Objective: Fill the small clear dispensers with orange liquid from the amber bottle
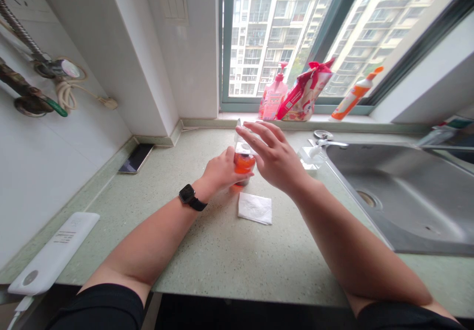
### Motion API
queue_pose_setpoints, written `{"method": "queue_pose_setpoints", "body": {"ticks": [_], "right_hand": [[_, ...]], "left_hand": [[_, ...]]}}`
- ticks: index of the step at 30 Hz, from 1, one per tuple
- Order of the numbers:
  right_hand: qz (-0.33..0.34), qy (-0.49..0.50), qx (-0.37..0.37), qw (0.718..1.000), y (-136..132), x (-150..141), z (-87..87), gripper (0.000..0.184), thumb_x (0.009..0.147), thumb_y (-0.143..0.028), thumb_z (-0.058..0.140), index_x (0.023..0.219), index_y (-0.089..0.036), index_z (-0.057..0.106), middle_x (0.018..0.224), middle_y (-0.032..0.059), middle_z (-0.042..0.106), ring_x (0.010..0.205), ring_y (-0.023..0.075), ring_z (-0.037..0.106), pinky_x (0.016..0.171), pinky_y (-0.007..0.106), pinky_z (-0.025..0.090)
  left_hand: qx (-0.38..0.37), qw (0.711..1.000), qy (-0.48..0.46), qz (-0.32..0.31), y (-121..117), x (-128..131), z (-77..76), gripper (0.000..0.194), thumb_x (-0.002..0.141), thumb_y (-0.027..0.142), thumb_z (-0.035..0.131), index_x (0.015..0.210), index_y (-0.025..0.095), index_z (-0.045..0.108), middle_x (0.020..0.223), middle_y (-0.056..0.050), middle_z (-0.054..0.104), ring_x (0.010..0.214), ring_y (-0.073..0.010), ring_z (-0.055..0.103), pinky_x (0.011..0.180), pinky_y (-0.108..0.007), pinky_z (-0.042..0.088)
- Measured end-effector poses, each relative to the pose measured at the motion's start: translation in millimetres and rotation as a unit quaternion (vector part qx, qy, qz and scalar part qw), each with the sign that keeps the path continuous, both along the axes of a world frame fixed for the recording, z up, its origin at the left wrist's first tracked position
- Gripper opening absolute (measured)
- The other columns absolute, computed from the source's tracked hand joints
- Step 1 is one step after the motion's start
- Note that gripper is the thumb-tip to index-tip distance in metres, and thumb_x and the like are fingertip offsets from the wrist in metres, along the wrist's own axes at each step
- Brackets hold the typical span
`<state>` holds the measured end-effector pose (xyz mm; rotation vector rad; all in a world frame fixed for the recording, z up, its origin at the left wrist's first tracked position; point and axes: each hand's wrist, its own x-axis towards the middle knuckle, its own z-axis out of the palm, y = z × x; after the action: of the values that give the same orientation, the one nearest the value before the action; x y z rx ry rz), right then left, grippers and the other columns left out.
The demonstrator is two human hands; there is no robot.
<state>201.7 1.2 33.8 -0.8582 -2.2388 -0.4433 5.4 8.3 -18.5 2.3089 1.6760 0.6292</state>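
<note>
On the counter stands a small clear bottle point(244, 162) with orange-red liquid in it and a pale top part. My left hand point(218, 172) is wrapped round the bottle from the left, its thumb across the near side. My right hand point(276, 154) is at the bottle's upper right, fingers stretched out and pointing left over its top. Whether the right fingers touch the top cannot be made out. A folded white tissue point(255, 208) lies flat on the counter just in front of the bottle.
A steel sink point(403, 191) with a tap point(335, 144) is at right. A phone point(136, 158) and a white power bank point(55, 251) lie at left. On the windowsill stand a pink pump bottle point(273, 98), a red bag point(307, 93) and an orange bottle point(353, 98).
</note>
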Motion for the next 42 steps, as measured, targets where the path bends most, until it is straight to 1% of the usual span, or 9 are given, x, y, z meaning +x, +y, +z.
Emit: {"method": "queue_pose_setpoints", "body": {"ticks": [7,12,16,21,24,27,32,37,42], "right_hand": [[0.000,0.003,-0.014,1.000,-1,0,1.8,0.097,0.093,0.003,0.048,0.174,-0.046,0.024,0.163,0.0037,0.056,0.151,0.0338,0.050,0.124,0.062,0.050],[0.000,0.015,-0.033,0.999,-1,2,3.8,0.097,0.092,-0.001,0.053,0.174,-0.043,0.024,0.163,0.0071,0.055,0.150,0.0359,0.050,0.124,0.065,0.049],[-0.008,0.017,-0.053,0.998,-1,4,4.3,0.100,0.090,-0.002,0.053,0.175,-0.043,0.021,0.164,0.0065,0.052,0.151,0.0376,0.048,0.124,0.067,0.047],[-0.020,0.028,-0.072,0.997,-1,5,5.5,0.099,0.089,-0.003,0.054,0.175,-0.038,0.022,0.165,0.0083,0.050,0.151,0.0380,0.047,0.125,0.066,0.046],[-0.028,0.033,-0.082,0.996,-2,6,5.5,0.099,0.088,-0.005,0.056,0.176,-0.038,0.021,0.165,0.0092,0.050,0.150,0.0393,0.048,0.124,0.067,0.046],[-0.040,0.044,-0.090,0.994,-1,6,3.9,0.099,0.089,-0.009,0.058,0.176,-0.038,0.020,0.164,0.0106,0.051,0.149,0.0410,0.048,0.123,0.069,0.045],[-0.060,0.073,-0.110,0.989,1,9,2.5,0.099,0.090,-0.018,0.065,0.176,-0.033,0.019,0.162,0.0158,0.050,0.148,0.0435,0.049,0.120,0.069,0.047],[-0.061,0.071,-0.134,0.987,2,14,6.8,0.092,0.090,-0.024,0.069,0.173,-0.033,0.031,0.150,0.0155,0.055,0.139,0.0391,0.056,0.116,0.062,0.052],[-0.105,0.067,-0.161,0.979,1,19,10.0,0.080,0.086,-0.031,0.077,0.161,-0.033,0.049,0.144,0.0149,0.057,0.128,0.0378,0.063,0.107,0.059,0.058]], "left_hand": [[-0.002,1.000,-0.005,-0.005,-1,0,1.8,0.073,0.083,0.074,0.079,0.123,0.023,0.046,0.126,-0.014,0.075,0.108,-0.0365,0.075,0.083,-0.042,0.057],[-0.001,1.000,-0.010,-0.006,-2,0,3.4,0.068,0.083,0.073,0.079,0.118,0.023,0.047,0.122,-0.012,0.075,0.102,-0.0336,0.076,0.081,-0.040,0.056],[0.002,1.000,-0.009,-0.004,-3,0,2.3,0.068,0.083,0.073,0.079,0.118,0.024,0.048,0.120,-0.012,0.075,0.102,-0.0328,0.076,0.082,-0.040,0.056],[0.002,1.000,-0.007,-0.009,-3,0,2.6,0.067,0.084,0.073,0.078,0.118,0.024,0.048,0.119,-0.011,0.075,0.102,-0.0327,0.076,0.081,-0.039,0.055],[0.001,1.000,-0.004,-0.009,-4,0,3.8,0.066,0.085,0.073,0.078,0.118,0.024,0.048,0.119,-0.011,0.074,0.103,-0.0323,0.076,0.081,-0.038,0.055],[-0.002,1.000,-0.002,-0.008,-4,0,4.6,0.066,0.085,0.073,0.078,0.118,0.024,0.048,0.118,-0.011,0.074,0.103,-0.0327,0.076,0.080,-0.038,0.055],[-0.004,1.000,0.002,-0.007,-5,0,5.0,0.066,0.086,0.071,0.078,0.119,0.024,0.048,0.117,-0.012,0.074,0.103,-0.0327,0.076,0.080,-0.038,0.055],[-0.009,1.000,0.003,-0.008,-5,-1,4.8,0.064,0.087,0.069,0.078,0.120,0.024,0.047,0.116,-0.011,0.075,0.104,-0.0325,0.076,0.081,-0.038,0.055],[-0.004,1.000,0.003,-0.011,-4,-1,4.8,0.065,0.087,0.071,0.077,0.120,0.024,0.047,0.117,-0.011,0.075,0.103,-0.0333,0.076,0.081,-0.039,0.055]]}}
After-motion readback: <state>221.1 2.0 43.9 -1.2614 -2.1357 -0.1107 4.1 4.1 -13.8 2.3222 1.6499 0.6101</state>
